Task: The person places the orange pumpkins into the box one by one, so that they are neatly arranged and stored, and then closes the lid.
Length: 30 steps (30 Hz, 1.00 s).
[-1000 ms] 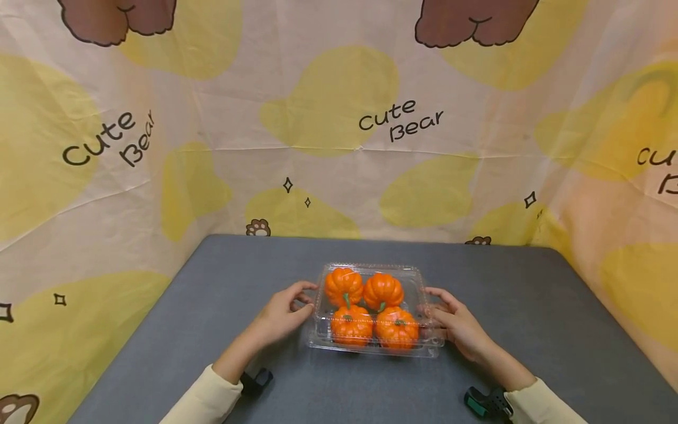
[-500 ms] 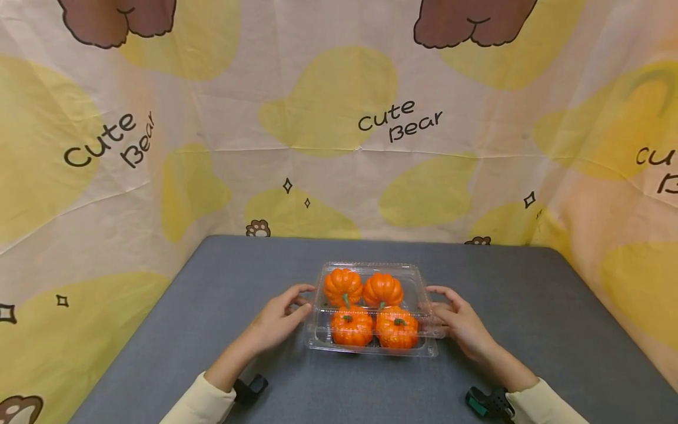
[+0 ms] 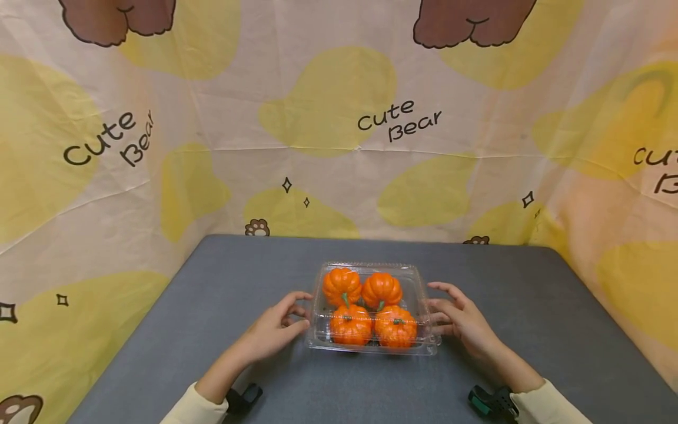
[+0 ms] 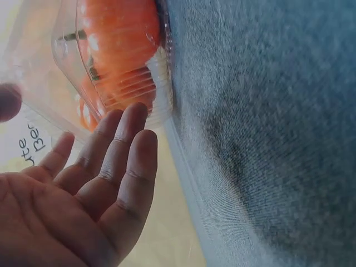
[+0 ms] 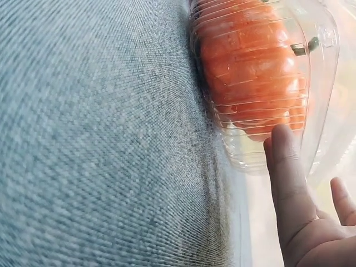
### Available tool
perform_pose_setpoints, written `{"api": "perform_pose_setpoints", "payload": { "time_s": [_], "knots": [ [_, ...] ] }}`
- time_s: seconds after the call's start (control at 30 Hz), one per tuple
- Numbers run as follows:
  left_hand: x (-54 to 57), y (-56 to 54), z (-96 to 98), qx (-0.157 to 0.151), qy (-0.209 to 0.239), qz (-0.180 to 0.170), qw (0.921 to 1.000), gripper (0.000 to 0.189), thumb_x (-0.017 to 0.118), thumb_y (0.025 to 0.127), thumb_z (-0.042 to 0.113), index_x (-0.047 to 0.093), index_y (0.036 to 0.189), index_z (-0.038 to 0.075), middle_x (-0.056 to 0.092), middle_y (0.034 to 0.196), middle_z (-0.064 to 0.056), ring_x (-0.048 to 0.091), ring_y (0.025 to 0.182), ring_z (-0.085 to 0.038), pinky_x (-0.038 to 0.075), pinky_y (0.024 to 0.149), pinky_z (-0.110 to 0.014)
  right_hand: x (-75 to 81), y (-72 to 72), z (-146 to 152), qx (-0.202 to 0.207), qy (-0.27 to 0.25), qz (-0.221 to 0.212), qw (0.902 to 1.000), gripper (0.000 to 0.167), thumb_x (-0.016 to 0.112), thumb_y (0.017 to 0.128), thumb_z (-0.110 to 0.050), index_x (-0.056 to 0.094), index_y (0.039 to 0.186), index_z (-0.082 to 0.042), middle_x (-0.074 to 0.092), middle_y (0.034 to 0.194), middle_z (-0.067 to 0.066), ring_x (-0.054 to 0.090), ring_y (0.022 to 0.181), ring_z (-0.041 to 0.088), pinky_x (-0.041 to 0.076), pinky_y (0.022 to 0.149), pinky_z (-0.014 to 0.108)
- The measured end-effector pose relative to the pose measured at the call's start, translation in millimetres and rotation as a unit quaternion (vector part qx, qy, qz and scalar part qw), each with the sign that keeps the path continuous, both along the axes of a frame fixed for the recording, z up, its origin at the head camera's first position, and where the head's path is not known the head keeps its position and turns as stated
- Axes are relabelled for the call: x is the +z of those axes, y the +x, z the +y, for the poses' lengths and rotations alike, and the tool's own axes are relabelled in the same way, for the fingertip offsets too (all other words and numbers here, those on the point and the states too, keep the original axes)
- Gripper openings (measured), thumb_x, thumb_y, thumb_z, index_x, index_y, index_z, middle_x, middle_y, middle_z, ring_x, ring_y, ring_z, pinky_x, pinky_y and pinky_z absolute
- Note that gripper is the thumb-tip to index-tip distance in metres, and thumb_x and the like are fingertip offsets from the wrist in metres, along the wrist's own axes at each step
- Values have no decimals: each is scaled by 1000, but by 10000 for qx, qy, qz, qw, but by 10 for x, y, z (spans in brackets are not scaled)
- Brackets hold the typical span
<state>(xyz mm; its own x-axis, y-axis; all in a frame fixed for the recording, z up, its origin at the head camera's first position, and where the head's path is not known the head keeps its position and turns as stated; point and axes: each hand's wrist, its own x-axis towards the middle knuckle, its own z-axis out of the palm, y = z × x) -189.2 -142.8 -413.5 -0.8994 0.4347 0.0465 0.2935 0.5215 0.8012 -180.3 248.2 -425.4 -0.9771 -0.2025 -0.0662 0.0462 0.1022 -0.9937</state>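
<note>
Midway across the table stands a clear plastic clamshell box (image 3: 414, 281) with its lid down. Inside it sit several small orange pumpkins (image 3: 382, 290) with green stems, in two rows. My left hand (image 3: 272, 331) is beside the box's left wall, fingers loosely bent and holding nothing. On the other side, my right hand (image 3: 466, 324) has its fingers extended close to the right wall; whether the fingertips touch the plastic I cannot tell. Seen from the left wrist, the fingers (image 4: 139, 172) are spread apart below the box. In the right wrist view, a straight finger (image 5: 286, 167) overlaps the ribbed corner.
A grey cloth-like surface covers the table (image 3: 339, 388). Behind and at both sides hangs a printed curtain (image 3: 339, 194) with yellow patches and bear drawings. Black wrist bands (image 3: 245, 398) are worn below both hands, near the pale sleeves (image 3: 196, 406).
My left hand has drawn back to the left and towards me, away from the box. The right hand's fingers have loosened and spread. The box has barely shifted.
</note>
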Motion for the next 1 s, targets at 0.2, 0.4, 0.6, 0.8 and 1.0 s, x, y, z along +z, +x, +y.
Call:
{"api": "perform_pose_setpoints", "payload": {
  "time_s": [0.2,0.4,0.6,0.8,1.0],
  "knots": [
    [-29,48,16,-129,28,-86,9999,44,62,93,24,46,133,17,68,107,-5,64,78,-11,48,71,-25,-24,8,22,246,-26,182,9995,43,52,99,-20,40,136,-2,63,118,6,70,92,20,59,74,38],
    [-63,74,53,-297,319,-223,9988,45,62,92,17,42,132,8,67,93,-7,62,75,-11,48,68,-24,-43,16,27,388,41,170,9991,46,55,98,-17,40,135,5,62,107,-1,69,88,15,59,71,38],
    [-103,85,75,-387,641,-556,9956,48,61,92,11,37,133,4,65,83,-7,59,68,-11,48,61,-23,-64,-3,24,402,65,10,9992,47,56,97,-15,38,135,5,62,108,4,69,89,15,59,72,39],
    [-127,100,86,-486,821,-837,9919,49,57,94,10,31,136,4,65,78,-11,61,65,-18,53,56,-29,-65,-19,12,343,178,-117,9992,47,55,97,-15,37,136,4,63,109,7,69,88,15,59,73,37],
    [-138,109,95,-589,964,-870,9898,50,54,94,6,28,136,3,66,79,-13,64,67,-24,54,57,-34,-62,-13,-6,361,247,-189,9989,45,53,97,-15,36,135,1,65,100,5,68,87,15,59,73,36]
  ]
}}
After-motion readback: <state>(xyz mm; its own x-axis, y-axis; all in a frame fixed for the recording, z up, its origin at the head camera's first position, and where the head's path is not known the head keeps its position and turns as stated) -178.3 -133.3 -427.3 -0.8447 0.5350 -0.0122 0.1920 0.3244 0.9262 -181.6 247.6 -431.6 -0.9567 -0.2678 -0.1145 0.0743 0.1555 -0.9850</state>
